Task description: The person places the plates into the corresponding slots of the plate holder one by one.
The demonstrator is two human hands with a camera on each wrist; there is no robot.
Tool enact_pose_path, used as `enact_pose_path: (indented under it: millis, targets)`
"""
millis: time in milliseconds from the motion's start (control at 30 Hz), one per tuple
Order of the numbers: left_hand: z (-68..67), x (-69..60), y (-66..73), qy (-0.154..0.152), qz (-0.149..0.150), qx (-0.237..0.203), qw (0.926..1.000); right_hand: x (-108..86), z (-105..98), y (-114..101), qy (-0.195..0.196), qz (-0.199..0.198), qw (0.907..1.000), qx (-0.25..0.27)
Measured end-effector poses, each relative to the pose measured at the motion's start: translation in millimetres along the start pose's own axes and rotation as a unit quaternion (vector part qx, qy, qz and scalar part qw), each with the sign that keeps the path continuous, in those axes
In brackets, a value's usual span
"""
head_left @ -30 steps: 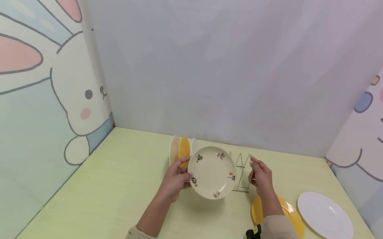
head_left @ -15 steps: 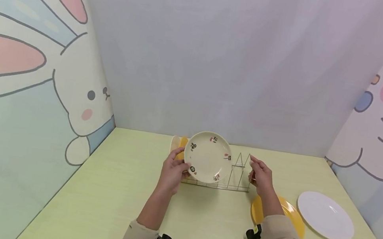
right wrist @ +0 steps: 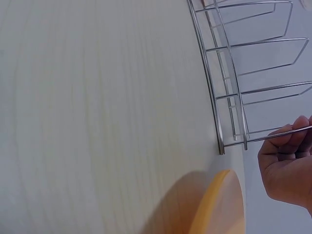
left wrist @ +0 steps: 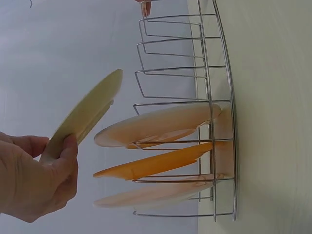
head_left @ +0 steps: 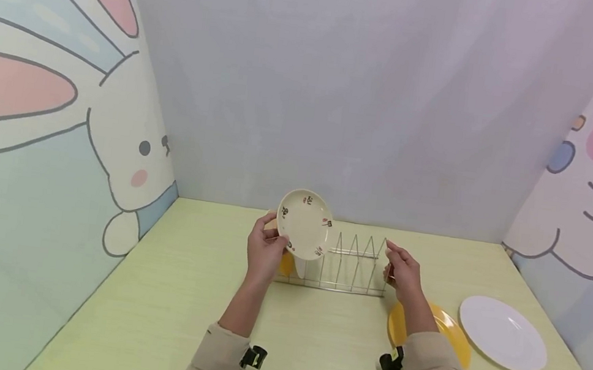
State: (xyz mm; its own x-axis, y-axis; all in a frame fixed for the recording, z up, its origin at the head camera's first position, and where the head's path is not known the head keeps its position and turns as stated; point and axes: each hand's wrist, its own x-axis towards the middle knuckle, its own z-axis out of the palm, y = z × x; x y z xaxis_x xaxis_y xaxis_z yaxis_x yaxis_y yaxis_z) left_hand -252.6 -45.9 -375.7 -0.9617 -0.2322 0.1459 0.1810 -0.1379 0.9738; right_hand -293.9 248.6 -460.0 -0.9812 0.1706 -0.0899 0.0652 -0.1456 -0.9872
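Note:
My left hand (head_left: 264,254) pinches a cream plate (head_left: 304,224) with small printed figures by its left rim. It is raised above the left part of a wire plate rack (head_left: 339,289), its face towards me. In the left wrist view this plate is tilted and apart from the rack. Three plates stand in the slots there: a white plate (left wrist: 156,127), an orange plate (left wrist: 151,165) and a pale plate (left wrist: 146,196). At the rack's right end, my right hand (head_left: 403,272) grips the end wire. The right wrist view shows its fingers curled round that wire.
On the table to the right lie a yellow plate (head_left: 458,337), partly under my right forearm, and a white oval plate (head_left: 503,335). A grey curtain-like wall (head_left: 341,92) rises behind the table, and printed cartoon walls stand on both sides.
My left hand has carried the cream plate left, up and away from me, over the rack's left part. More rack wires now show. The right hand keeps its place on the end wire.

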Motion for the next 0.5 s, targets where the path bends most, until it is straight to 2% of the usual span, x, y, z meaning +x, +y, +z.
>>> enact_pose_path:
  millis: [133,300,500]
  targets:
    - [2.0,5.9,0.3,0.025,0.011,0.045,0.9986,0.6,-0.2,0.6,-0.001,0.003,1.0000,0.000]
    - [6.6,11.8,1.1,0.046,0.029,0.080,0.9954,0.3,-0.3,-0.9,0.001,0.001,1.0000,-0.005]
    - [16.4,14.5,0.5,0.068,0.075,0.147,0.9840,-0.9,-0.2,-1.7,0.004,0.010,0.9999,-0.003]
